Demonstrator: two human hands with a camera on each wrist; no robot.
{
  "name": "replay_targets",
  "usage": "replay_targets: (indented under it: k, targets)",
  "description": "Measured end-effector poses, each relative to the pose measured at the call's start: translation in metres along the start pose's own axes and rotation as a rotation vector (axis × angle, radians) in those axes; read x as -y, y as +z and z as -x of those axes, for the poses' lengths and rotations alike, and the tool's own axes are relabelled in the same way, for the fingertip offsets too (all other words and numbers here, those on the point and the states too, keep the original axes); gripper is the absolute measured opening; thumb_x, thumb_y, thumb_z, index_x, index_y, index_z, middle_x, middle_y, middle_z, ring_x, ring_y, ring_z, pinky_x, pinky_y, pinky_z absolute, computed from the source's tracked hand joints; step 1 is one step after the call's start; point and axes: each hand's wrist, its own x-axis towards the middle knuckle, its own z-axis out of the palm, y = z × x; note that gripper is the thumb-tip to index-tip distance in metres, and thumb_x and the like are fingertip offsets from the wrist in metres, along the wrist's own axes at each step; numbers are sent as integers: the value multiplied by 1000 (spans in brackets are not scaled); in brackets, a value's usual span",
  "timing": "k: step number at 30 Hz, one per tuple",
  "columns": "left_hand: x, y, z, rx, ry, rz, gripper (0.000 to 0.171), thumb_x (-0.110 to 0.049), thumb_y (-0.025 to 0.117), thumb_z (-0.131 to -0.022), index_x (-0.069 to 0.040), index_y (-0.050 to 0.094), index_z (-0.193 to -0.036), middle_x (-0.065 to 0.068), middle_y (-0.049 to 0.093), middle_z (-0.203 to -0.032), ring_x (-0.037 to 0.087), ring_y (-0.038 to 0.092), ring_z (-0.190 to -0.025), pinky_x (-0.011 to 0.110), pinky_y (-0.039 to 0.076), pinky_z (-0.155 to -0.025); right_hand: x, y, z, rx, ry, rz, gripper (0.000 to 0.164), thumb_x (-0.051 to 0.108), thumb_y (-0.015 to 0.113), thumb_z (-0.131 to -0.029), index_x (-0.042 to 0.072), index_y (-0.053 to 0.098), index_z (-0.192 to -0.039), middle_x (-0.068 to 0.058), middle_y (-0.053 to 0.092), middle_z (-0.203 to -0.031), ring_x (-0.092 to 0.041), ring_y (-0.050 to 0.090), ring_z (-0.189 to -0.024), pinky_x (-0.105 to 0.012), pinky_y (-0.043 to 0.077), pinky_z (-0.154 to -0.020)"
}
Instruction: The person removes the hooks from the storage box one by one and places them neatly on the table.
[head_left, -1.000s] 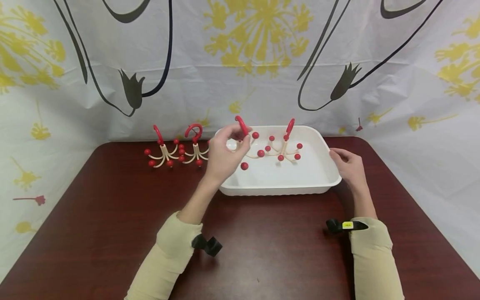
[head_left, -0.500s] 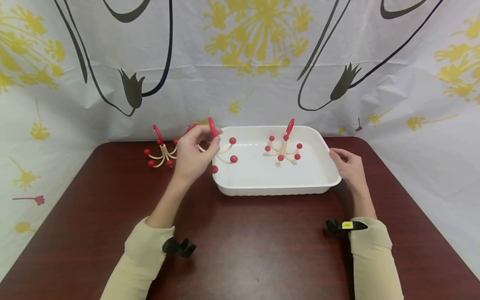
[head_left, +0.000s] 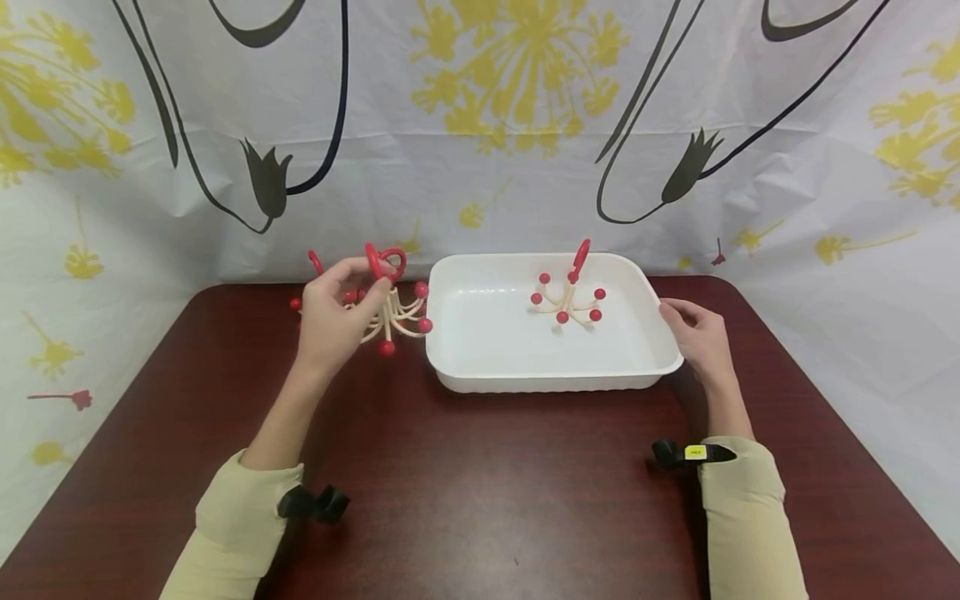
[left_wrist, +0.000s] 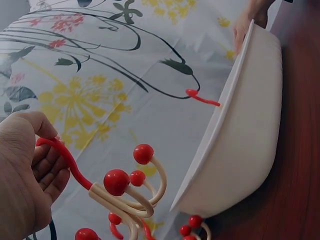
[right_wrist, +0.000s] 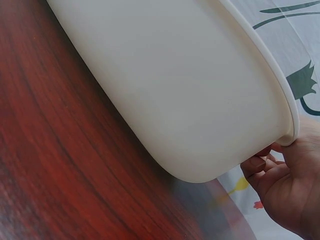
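My left hand [head_left: 333,312] pinches the red hook end of a multi-arm hanger [left_wrist: 75,170], whose curved cream arms end in red balls. It is held left of the white tray [head_left: 540,358], overlapping another such hanger [head_left: 397,260] standing on the table. A further hanger [head_left: 315,262] at the left is mostly hidden behind the hand. Inside the tray stands one more hanger [head_left: 570,292], hook up. My right hand [head_left: 701,333] grips the tray's rim at its right end, thumb on the rim and fingers beneath it in the right wrist view.
The dark reddish table [head_left: 465,492] extends in front of the tray. Behind it hangs a white cloth [head_left: 360,167] with yellow and dark plant prints, close to the tray's back edge. Black wrist cameras sit on both sleeves.
My left hand has carried the hanger leftward, from above the tray's left part to over the table beside it. My right hand and the tray stay put.
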Motion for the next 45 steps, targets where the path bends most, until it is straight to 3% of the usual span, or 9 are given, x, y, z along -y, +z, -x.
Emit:
replay_targets:
  k: [6,10,17,25,29,33,40,45]
  targets:
    - [5,-19,2,-33,5,-14,14,2,66,-93,7,71,-105,20,70,-97,13,61,-79,22,49,-65,1,-1,2,3,26,8,55,38,60,-101,-6,60,-133,15,64,-92,-3,64,-78,-18,54,-64]
    - [10,-30,5,-54,-5,-53,15,0,67,-93,6,71,-106,8,71,-95,12,62,-80,20,49,-68,1,-2,2,4,43,7,56,38,60,-101,-6,59,-134,11,64,-96,-5,64,-80,-18,54,-65]
    - [16,-49,9,-103,-2,-95,15,1,67,-93,9,70,-106,16,72,-98,10,64,-81,17,49,-72,0,-2,2,8,43,10,55,38,60,-101,-5,60,-135,0,67,-103,-9,65,-83,-19,55,-65]
    - [24,-69,14,-164,-29,-187,14,-2,68,-93,6,72,-105,-8,71,-93,6,61,-76,15,48,-65,1,-1,1,4,22,-4,54,37,61,-101,-7,60,-133,13,65,-93,-5,64,-78,-18,54,-64]
    - [29,-76,18,-186,-45,-221,14,-2,70,-92,4,73,-104,-16,69,-90,5,61,-75,17,44,-66,3,0,1,6,28,5,54,38,60,-101,-6,60,-133,5,66,-99,-7,65,-81,-18,54,-65]
    - [34,-81,23,-183,-61,-236,14,-2,71,-91,4,73,-104,-15,70,-90,5,59,-74,16,43,-63,5,0,1,8,38,11,54,38,60,-101,-5,60,-134,-6,66,-107,-11,65,-84,-19,55,-66]
    - [40,-87,29,-158,-85,-273,15,-2,72,-91,2,74,-106,-11,71,-90,3,58,-71,15,42,-58,2,0,0,5,33,6,54,38,60,-101,-6,60,-133,8,65,-97,-7,64,-79,-18,54,-64]
    - [44,-90,32,-120,-115,-284,18,-3,72,-91,3,72,-109,-6,73,-94,3,60,-73,13,43,-58,1,-1,-1,4,28,10,54,38,60,-101,-5,61,-133,2,67,-100,-8,64,-79,-18,54,-63]
